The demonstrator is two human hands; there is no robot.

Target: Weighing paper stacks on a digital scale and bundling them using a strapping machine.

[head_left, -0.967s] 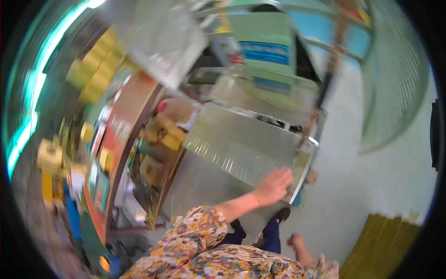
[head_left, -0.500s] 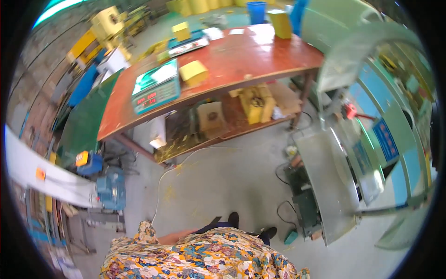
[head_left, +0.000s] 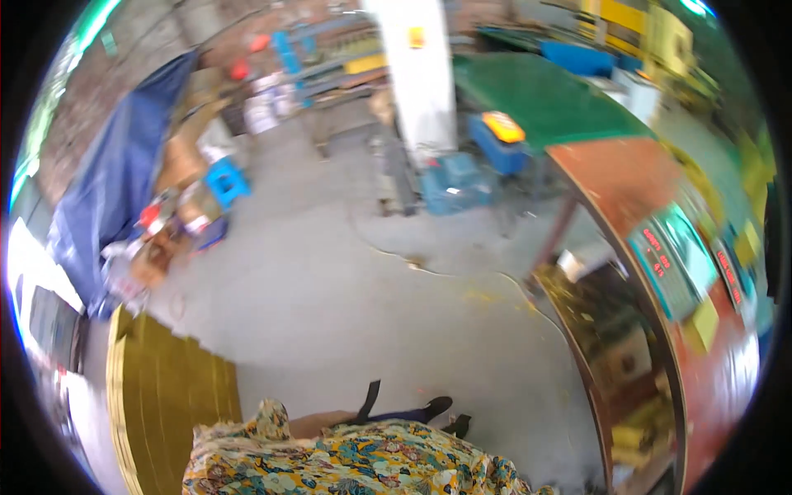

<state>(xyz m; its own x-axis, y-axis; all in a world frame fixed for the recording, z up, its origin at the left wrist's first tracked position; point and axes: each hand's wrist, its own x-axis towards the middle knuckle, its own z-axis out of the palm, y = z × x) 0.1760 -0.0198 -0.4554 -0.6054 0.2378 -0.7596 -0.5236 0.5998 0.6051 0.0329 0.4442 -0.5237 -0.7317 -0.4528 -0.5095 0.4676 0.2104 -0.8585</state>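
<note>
My left forearm (head_left: 318, 423) comes out of a floral sleeve (head_left: 272, 417) at the lower edge, held low against my body. A black strap (head_left: 369, 403) sticks up beside the forearm. The fingers of my left hand are hidden, so what they hold, if anything, cannot be made out. My right hand is out of the picture, below the floral garment (head_left: 346, 462). Nearest on the left stands a tall stack of yellow blocks (head_left: 173, 404). My dark shoes (head_left: 437, 406) show on the grey floor.
At right a red-brown table (head_left: 610, 169) bears a teal digital scale (head_left: 676, 260) and a yellow block (head_left: 701, 326). Beyond are a green-topped table (head_left: 553, 99), a white pillar (head_left: 417, 74) and a blue motor (head_left: 456, 181). A cable (head_left: 462, 271) crosses the floor. Far left: blue tarp (head_left: 124, 181), blue stool (head_left: 225, 181).
My view has swung to the left. The red-brown table has shifted to the right side, and the yellow stack, tarp and stool have come into view. My left forearm stays low.
</note>
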